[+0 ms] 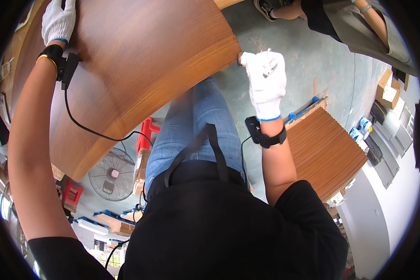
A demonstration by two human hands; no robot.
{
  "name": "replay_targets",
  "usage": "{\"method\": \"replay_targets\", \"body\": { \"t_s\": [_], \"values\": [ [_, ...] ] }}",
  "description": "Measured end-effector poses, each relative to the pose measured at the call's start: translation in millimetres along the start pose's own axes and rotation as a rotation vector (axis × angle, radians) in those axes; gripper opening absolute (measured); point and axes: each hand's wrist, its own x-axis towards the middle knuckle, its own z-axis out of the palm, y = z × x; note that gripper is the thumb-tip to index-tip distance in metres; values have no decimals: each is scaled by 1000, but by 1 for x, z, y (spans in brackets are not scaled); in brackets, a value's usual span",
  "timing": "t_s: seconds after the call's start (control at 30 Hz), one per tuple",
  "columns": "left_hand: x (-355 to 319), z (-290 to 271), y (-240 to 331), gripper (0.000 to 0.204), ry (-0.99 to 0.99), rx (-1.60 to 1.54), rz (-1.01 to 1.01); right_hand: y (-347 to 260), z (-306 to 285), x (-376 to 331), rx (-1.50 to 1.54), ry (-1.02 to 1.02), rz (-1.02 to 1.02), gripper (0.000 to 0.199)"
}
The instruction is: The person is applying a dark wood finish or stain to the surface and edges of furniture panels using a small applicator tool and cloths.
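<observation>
A large brown wood-grain panel (158,42) spans the upper left, bent by the lens. My left hand (59,23), in a white knit glove, rests on its surface near the far left, fingers stretched out and partly cut off by the picture's edge. At the panel's right corner is my right hand (267,77), also gloved in white, with its fingers curled closed. From its thumb side a small brown piece (241,59) sticks out against the panel's edge; what it is cannot be made out.
A stack of brown boards (323,151) stands at my right. Below the panel are a round floor fan (112,173) and a red stand (147,133). Another person's legs and arm (345,23) show at the upper right. Cartons (388,88) lie far right. Cables run from my wrists.
</observation>
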Motion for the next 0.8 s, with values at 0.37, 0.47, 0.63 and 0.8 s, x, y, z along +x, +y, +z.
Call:
{"method": "replay_targets", "body": {
  "t_s": [0.37, 0.47, 0.63, 0.8],
  "values": [
    [-1, 0, -1, 57, -31, -7, -22, 8, 24, -34, -56, 129, -232, 17],
    [-3, 0, -4, 58, -48, -18, -30, 15, 34, -44, -116, 84, -259, 16],
    [0, -1, -3, 59, -57, -26, -59, 8, 41, -68, -128, -58, -472, 24],
    [0, 0, -8, 59, -68, -33, -55, 10, 21, -44, -250, 91, -490, 20]
  ]
}}
